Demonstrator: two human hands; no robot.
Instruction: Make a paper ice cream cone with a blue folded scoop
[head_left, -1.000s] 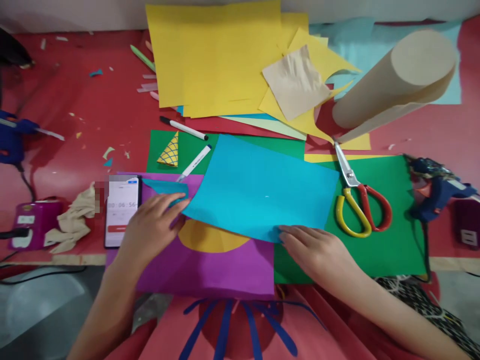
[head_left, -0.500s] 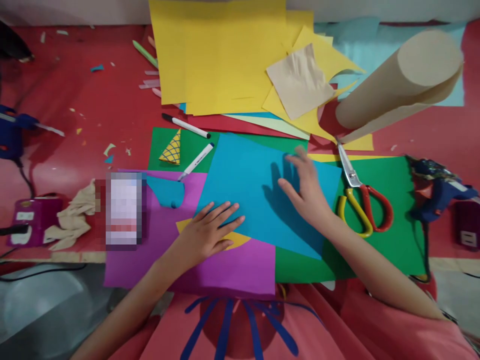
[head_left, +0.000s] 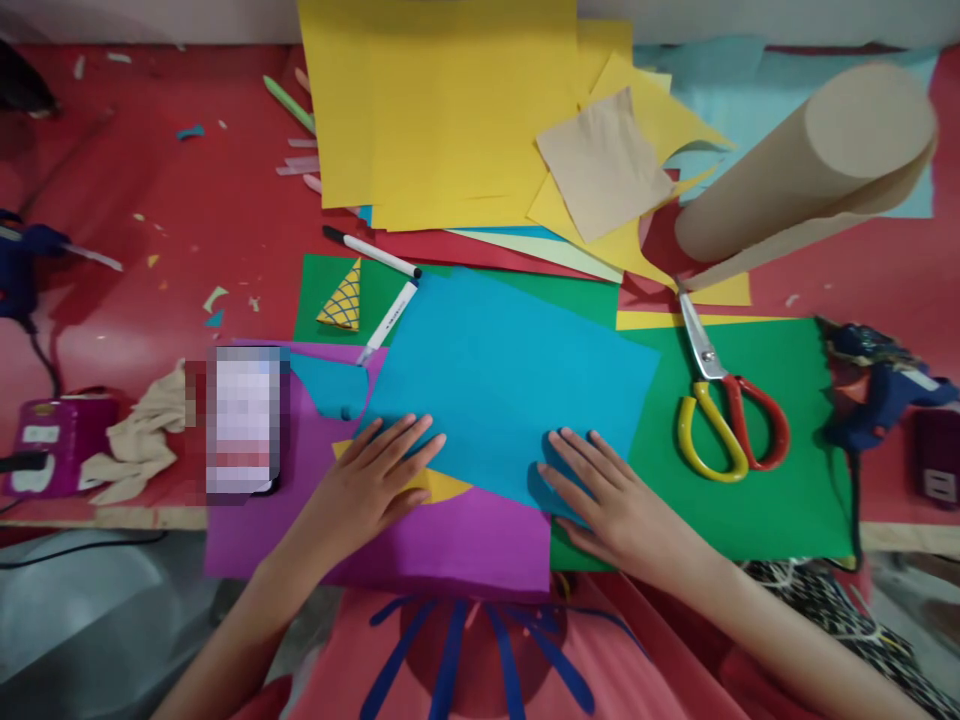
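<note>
The blue sheet, smooth with one curved left edge, lies across purple, green and orange paper. The left hand rests flat on its lower left, fingers slightly spread; the right hand presses its lower right, fingers also a little apart. A capped white marker touches or nearly touches its upper left edge. Scissors with red and yellow handles lie just right. Beyond stand a rolled beige tube and wrinkled beige scrap on yellow sheets.
</note>
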